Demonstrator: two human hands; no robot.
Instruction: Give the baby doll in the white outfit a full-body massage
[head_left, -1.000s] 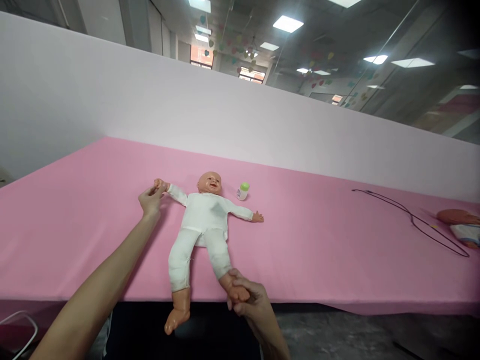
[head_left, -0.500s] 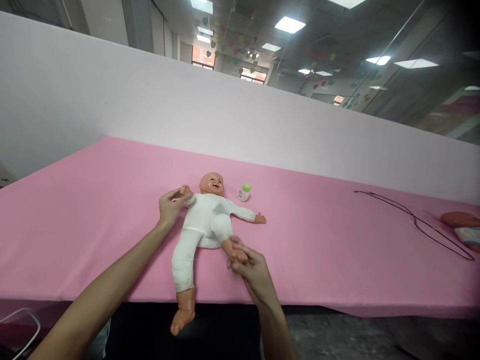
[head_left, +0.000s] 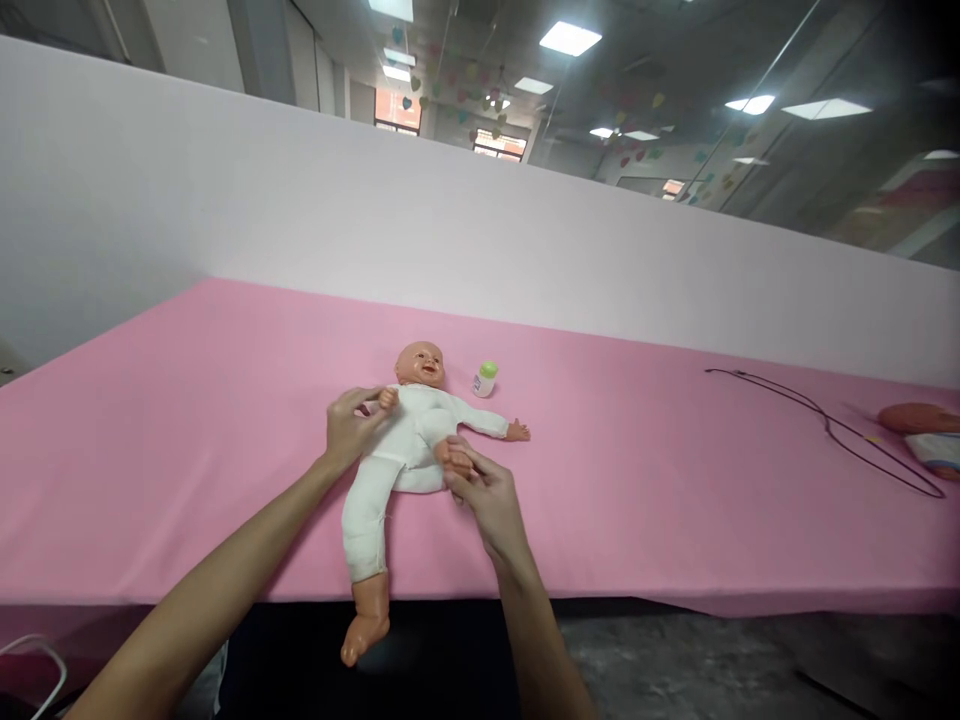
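Observation:
A baby doll (head_left: 411, 440) with a white cloth body lies on its back on the pink table cover (head_left: 637, 480), head away from me. My left hand (head_left: 352, 428) is closed round the doll's hand (head_left: 388, 398) on the left side, holding it over the chest. With my right hand (head_left: 484, 490) I grip the doll's foot (head_left: 454, 457) on the right side, its leg bent up toward the belly. The doll's other arm stretches out to the right. Its other leg lies straight, the bare foot (head_left: 365, 630) hanging past the table's front edge.
A small white bottle with a green cap (head_left: 485, 379) stands beside the doll's head. Toward the right lie a thin dark cord (head_left: 825, 415) and part of another doll (head_left: 922, 430). A white partition (head_left: 450, 235) rises behind the table. A white cable (head_left: 45, 650) shows at lower left.
My right hand has pushed the doll's foot up toward its belly, bending the leg more. My left hand has brought the doll's hand inward over its chest. The view has shifted slightly.

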